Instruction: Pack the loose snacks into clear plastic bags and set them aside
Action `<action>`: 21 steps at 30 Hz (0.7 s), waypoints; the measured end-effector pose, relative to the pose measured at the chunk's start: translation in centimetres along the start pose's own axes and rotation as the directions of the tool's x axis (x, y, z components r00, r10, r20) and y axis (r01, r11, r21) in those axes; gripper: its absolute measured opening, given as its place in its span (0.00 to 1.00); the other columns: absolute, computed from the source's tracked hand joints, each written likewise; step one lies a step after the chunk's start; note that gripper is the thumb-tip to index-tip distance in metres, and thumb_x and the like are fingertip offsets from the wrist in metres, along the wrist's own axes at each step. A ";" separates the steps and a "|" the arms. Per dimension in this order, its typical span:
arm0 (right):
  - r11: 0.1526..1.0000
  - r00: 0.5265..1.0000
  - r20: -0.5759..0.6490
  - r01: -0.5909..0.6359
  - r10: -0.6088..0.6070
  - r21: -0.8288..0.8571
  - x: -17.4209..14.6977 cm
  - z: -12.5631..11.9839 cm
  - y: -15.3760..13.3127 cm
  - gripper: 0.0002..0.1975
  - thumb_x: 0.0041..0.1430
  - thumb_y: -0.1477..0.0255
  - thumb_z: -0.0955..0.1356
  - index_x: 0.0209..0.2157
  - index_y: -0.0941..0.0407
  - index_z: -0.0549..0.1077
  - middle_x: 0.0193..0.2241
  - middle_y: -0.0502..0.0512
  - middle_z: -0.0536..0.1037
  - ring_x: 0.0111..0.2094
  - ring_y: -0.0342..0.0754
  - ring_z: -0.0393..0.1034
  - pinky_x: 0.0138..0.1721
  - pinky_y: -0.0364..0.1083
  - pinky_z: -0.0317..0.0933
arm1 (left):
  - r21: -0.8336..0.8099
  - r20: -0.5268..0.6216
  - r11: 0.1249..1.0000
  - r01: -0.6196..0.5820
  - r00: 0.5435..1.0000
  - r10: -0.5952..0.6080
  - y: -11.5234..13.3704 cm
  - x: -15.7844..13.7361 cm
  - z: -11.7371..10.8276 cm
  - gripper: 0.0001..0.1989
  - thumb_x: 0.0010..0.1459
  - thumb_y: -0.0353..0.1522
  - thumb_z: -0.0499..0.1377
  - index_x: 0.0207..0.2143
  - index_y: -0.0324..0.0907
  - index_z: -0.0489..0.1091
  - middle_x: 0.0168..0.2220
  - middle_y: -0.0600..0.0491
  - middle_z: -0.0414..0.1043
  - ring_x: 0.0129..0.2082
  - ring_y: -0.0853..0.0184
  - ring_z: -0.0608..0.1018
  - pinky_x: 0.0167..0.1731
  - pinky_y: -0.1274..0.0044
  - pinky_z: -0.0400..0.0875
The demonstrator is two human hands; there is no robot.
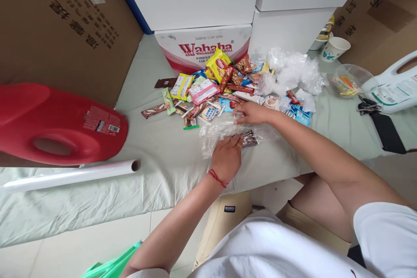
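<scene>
From where I stand, the work seems to be in the middle. Near the centre of the frame, a dark brown, shiny flat packet (pixel 250 139) lies on a sheet of clear, crinkled plastic (pixel 207 140), over the pale green cloth (pixel 172 160). The left hand (pixel 227 156) rests over the packet's left end, fingers laid down and not clenched; whether it grips anything, I cannot tell. The right hand (pixel 253 114) is just above, with bent fingers at the plastic's upper edge; its grasp I also cannot tell.

The plastic is not yet closed around this packet, so I judge this piece unfinished. A heap of crumpled clear plastic (pixel 286 69), upper right of centre, may be the done part. The mixed pile of colourful wrapped snacks (pixel 203 91), upper centre, appears mostly untouched.
</scene>
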State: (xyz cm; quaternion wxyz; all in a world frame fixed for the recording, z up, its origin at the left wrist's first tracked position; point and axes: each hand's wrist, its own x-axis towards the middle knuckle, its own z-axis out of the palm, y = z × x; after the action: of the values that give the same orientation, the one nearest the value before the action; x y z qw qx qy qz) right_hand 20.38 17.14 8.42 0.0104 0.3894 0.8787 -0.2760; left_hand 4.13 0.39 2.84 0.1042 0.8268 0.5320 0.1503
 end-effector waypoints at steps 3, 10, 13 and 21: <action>0.993 0.992 -0.048 0.112 -0.113 -0.026 -1.2 -0.3 -0.9 0.11 0.66 0.69 0.70 0.44 0.59 0.82 0.36 0.55 0.83 0.36 0.48 0.73 0.38 0.43 0.57 | 0.019 0.002 1.000 0.009 1.000 -0.009 -0.1 -0.3 0.3 0.27 0.67 0.26 0.47 0.64 0.44 0.72 0.65 0.45 0.73 0.49 0.55 0.81 0.42 0.65 0.78; 0.917 0.951 0.010 0.301 -0.309 -0.261 -8.1 3.7 -2.8 0.23 0.73 0.71 0.61 0.66 0.54 0.72 0.37 0.59 0.83 0.38 0.52 0.70 0.39 0.46 0.58 | -0.050 0.024 0.996 0.080 0.997 -0.079 -0.1 -0.6 0.2 0.26 0.65 0.25 0.49 0.60 0.44 0.75 0.58 0.43 0.79 0.37 0.59 0.85 0.33 0.70 0.79; 0.899 0.944 0.000 0.315 -0.331 -0.305 -9.2 6.3 -2.6 0.28 0.74 0.74 0.58 0.73 0.54 0.60 0.39 0.60 0.81 0.37 0.53 0.66 0.40 0.48 0.59 | -0.366 0.027 0.928 0.065 0.998 -0.059 -1.4 -1.4 0.1 0.23 0.60 0.25 0.51 0.51 0.42 0.79 0.51 0.45 0.82 0.39 0.59 0.84 0.40 0.68 0.80; 0.837 0.937 0.029 0.325 -0.349 -0.440 -9.4 7.9 -2.9 0.32 0.69 0.81 0.59 0.72 0.51 0.64 0.38 0.62 0.76 0.40 0.55 0.61 0.43 0.51 0.56 | -0.827 -0.237 0.505 0.246 0.662 -0.711 -8.8 -3.9 -2.4 0.11 0.60 0.33 0.52 0.35 0.39 0.74 0.32 0.52 0.80 0.19 0.73 0.65 0.19 0.77 0.59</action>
State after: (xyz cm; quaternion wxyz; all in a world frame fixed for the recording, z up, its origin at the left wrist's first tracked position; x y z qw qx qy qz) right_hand 23.38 5.36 5.32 0.0261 0.2235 0.9726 -0.0584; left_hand -5.72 0.49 1.58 0.3084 0.4355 0.6465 0.5453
